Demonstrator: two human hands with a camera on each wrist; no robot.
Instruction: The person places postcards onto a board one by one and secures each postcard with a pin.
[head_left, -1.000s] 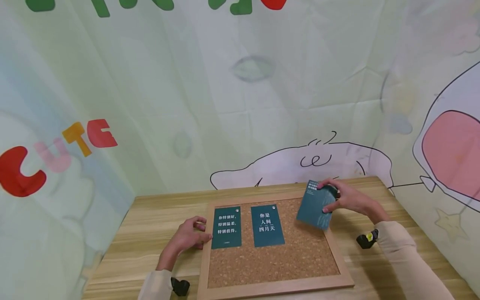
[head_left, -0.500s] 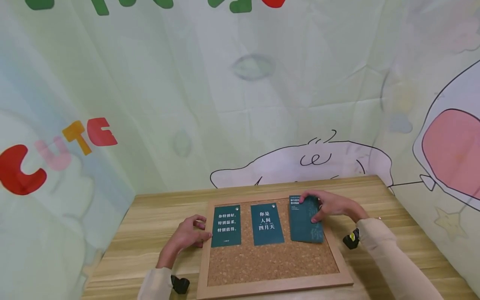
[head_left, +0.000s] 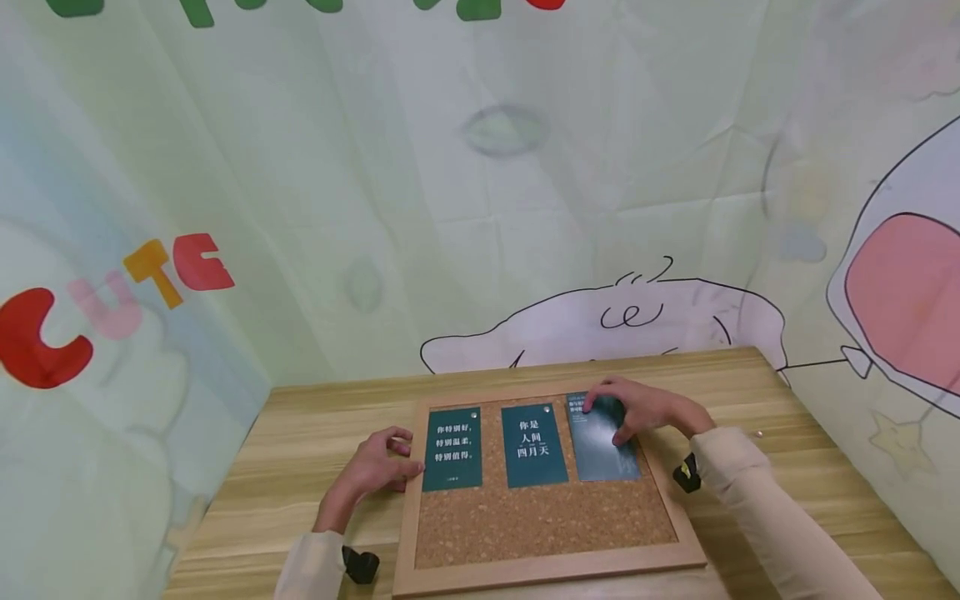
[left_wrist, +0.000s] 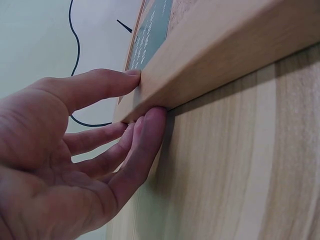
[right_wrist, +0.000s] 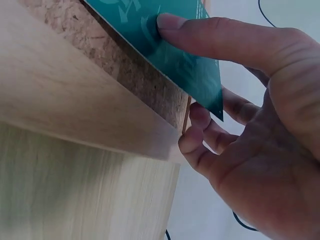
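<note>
A framed cork board (head_left: 480, 533) lies on the table. Two dark green cards, the left card (head_left: 453, 473) and the middle card (head_left: 535, 473), lie on it, each with a small pale pushpin at its top right. My right hand (head_left: 652, 407) pinches a third green card (head_left: 603, 462) over the board's right part. In the right wrist view its thumb presses on this card (right_wrist: 185, 67), whose near edge stands slightly off the cork. My left hand (left_wrist: 55, 165) holds the frame's left edge, thumb on top and fingertips against the side.
The wooden table (head_left: 315, 442) extends past the board on both sides. A small shiny object (head_left: 757, 433), too small to identify, lies right of the right wrist. Behind the table hangs a printed cloth (head_left: 337, 208).
My right hand has moved left and lowered the third card onto the board, turning it from a tilt to nearly line up beside the middle card. My left hand has stayed in place.
</note>
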